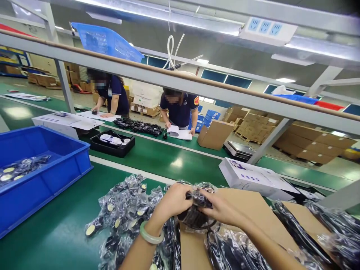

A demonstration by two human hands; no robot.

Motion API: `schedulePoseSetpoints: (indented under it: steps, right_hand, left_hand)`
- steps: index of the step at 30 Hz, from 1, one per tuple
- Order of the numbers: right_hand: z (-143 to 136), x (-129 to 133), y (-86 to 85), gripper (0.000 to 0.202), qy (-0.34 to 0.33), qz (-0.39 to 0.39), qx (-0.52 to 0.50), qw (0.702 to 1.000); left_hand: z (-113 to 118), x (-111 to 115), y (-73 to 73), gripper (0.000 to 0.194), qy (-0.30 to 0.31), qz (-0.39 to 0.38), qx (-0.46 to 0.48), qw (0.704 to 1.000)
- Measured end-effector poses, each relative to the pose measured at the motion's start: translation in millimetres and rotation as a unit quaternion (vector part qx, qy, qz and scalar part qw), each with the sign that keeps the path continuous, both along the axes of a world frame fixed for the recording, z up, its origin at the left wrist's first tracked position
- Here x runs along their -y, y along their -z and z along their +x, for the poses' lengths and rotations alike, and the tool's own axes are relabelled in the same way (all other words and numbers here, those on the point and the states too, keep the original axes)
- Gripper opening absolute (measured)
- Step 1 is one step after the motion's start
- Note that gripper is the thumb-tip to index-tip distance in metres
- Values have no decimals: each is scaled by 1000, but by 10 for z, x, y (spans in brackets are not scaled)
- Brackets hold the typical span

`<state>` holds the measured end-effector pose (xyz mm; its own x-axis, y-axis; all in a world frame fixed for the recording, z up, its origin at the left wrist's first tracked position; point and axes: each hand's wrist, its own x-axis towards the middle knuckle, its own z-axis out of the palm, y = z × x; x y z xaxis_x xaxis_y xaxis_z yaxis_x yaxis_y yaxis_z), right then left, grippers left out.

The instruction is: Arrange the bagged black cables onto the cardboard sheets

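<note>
From the head camera, your left hand (173,202) and right hand (222,208) are both gripping one bagged black cable (197,213), holding it above a cardboard sheet (253,210). More bagged parts (123,213) are lying just left on the green table (56,232), with a blue bin (42,168) sitting farther left.
</note>
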<state>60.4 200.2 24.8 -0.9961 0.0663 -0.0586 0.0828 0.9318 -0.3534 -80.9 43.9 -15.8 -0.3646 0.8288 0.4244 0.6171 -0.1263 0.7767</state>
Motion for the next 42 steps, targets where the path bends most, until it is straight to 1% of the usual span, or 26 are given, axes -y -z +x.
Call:
schedulePoseSetpoints:
  steps: [1,3,5,7,10,12,14,15,17,19,20,23,24,25,27,29,31,32,34,36,37,39,42]
  right_hand:
    - [7,-58,91,51,11,-23,-16,1000]
    - [56,-192,223,51,47,-87,-60,993]
    - [121,-307,285,53,97,-154,-107,977]
    - [169,-366,292,52,145,-205,-148,957]
    - [173,-349,260,47,195,-284,-202,917]
    - [145,-295,241,47,216,-367,-223,877]
    - [117,-240,228,50,229,-442,-226,838]
    - [106,-220,223,52,232,-466,-224,824]
    - [88,-204,210,55,227,-498,-212,810]
    - [69,-212,193,59,199,-511,-185,815]
    - [53,-215,184,62,175,-506,-168,828]
    - [-34,-175,164,67,110,-444,-82,886]
    - [-80,-136,161,68,97,-427,-48,898]
    - [-135,-86,157,69,88,-419,-18,903]
    - [-269,29,139,72,73,-428,17,900]
    - [-441,127,86,68,65,-444,23,893]
    - [-667,174,-8,58,78,-450,16,890]
    - [-809,176,-65,54,86,-446,8,891]
    - [-1161,149,-179,47,90,-422,-28,902]
    - [-1610,101,-265,44,74,-373,-79,922]
    - [-1869,78,-290,43,61,-345,-102,931]
    - [-2437,50,-302,42,27,-286,-135,948]
    - [-3323,79,-224,41,-24,-183,-165,969]
  left_hand:
    - [-35,18,7,9,11,10,24,1000]
    - [-112,66,12,24,32,34,74,996]
    - [-175,108,9,41,47,42,86,994]
    - [-199,123,1,46,58,49,59,995]
    - [-161,84,-13,33,69,104,12,992]
    - [-124,37,-14,29,72,157,5,985]
    - [-109,-2,-7,23,70,212,23,975]
    - [-111,-13,-3,17,65,236,30,969]
    - [-128,-17,-1,5,52,279,21,959]
    - [-146,4,-12,5,38,315,-11,948]
    - [-151,21,-21,6,29,336,-19,941]
    - [-152,80,-53,8,-9,403,-3,915]
    - [-153,97,-58,9,-24,418,5,908]
    - [-160,113,-60,10,-38,426,9,904]
    - [-195,143,-50,9,-70,430,16,900]
    - [-269,185,-29,8,-119,428,38,895]
    - [-369,257,-5,6,-194,437,86,874]
    - [-420,307,3,6,-240,442,119,856]
    - [-501,428,6,8,-327,459,178,807]
    - [-531,550,-14,9,-383,477,202,765]
    - [-524,600,-32,9,-394,490,201,751]
    - [-481,657,-73,10,-389,521,199,733]
    - [-419,644,-104,13,-362,576,175,712]
